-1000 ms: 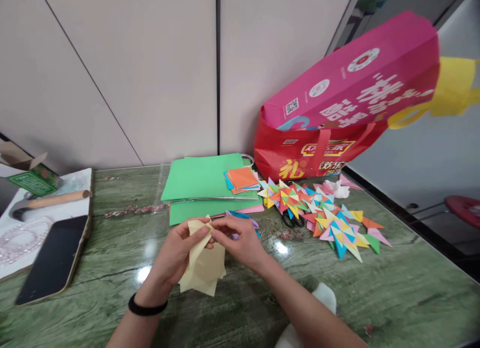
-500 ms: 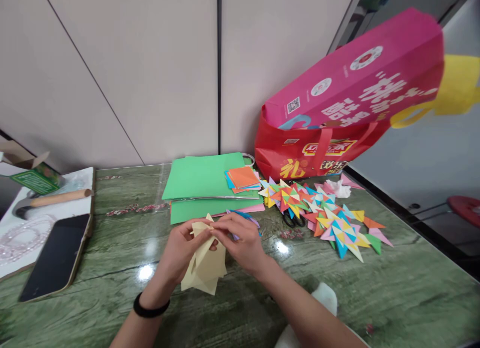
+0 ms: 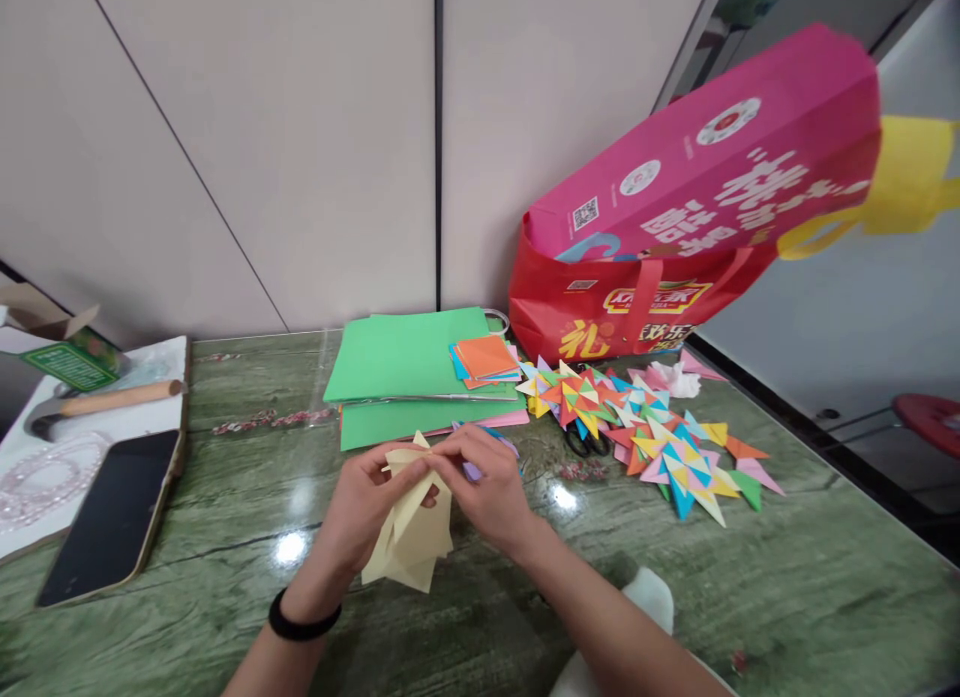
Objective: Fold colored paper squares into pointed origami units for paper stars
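Pale yellow folded paper (image 3: pixel 412 537), with several pointed flaps, is between my two hands just above the green marbled table (image 3: pixel 247 537). My left hand (image 3: pixel 375 497) is closed on its left side, with the thumb lying across the upper part. At the top, the closed fingers of my right hand (image 3: pixel 480 482) pinch the paper against the left thumb. The exact fold there is hidden by the fingers. Behind my right hand lie some purple and blue folded papers (image 3: pixel 487 447), partly covered. Green paper sheets (image 3: pixel 405 357) lie just beyond both hands.
Small orange and blue squares (image 3: pixel 487 358) top the green sheets. Colourful folded paper stars (image 3: pixel 675 452) spread to the right, with black scissors handles (image 3: pixel 585 442) beside them. Red and pink bags (image 3: pixel 585 307) stand behind. A phone (image 3: pixel 112 517), a wooden-handled hammer (image 3: pixel 120 397) and an opened box (image 3: pixel 71 352) are left.
My right fingers have shifted very slightly along the top of the pale yellow paper. Both hands keep their hold, and the other things stay in place.
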`<state>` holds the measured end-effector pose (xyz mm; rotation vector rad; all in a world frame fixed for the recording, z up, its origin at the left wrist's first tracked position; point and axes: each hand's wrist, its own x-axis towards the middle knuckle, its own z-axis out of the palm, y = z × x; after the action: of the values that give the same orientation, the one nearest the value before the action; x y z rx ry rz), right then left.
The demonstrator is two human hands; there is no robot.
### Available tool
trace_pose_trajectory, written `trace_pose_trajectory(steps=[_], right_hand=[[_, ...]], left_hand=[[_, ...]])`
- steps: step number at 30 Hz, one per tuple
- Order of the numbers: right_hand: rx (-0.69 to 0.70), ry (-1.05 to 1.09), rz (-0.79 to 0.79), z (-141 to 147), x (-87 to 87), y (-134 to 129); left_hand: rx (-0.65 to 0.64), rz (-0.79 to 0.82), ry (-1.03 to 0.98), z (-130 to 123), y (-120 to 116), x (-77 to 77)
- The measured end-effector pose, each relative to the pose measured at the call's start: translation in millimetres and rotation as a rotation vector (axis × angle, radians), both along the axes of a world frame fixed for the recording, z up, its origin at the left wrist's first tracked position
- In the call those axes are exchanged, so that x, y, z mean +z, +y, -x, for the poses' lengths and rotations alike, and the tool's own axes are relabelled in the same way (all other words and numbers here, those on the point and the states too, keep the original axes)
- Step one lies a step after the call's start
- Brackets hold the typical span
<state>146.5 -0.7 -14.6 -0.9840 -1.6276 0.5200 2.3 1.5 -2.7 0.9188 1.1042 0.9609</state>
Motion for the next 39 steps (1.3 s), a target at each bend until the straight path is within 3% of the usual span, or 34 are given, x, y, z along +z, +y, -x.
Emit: trace_pose_trajectory(steps=[7,11,22,29,35,39], right_hand=[[0.236,0.28,0.433,-3,-4.8,6],[0.361,0.417,0.578,0,-5.2,7],[0.371,0.509,0.66,1,-4.2,8],[0.323,0.596,0.685,1,-6.7,9],[0.205,0.681,0.717,1,-5.1,9],[0.211,0.692,0.739,1,-3.0,9]], left_hand=[[0.144,0.021,-0.067,2,2,3.1],[0.193,0.002,-0.026,2,2,5.3],[0.171,-0.075,0.114,4,3,-2.5],[0.159,-0.107,0.107,4,2,-1.6],[0.115,-0.141,0.145,4,2,-5.0],[0.122,-0.199,0.183,4,3,-6.6]])
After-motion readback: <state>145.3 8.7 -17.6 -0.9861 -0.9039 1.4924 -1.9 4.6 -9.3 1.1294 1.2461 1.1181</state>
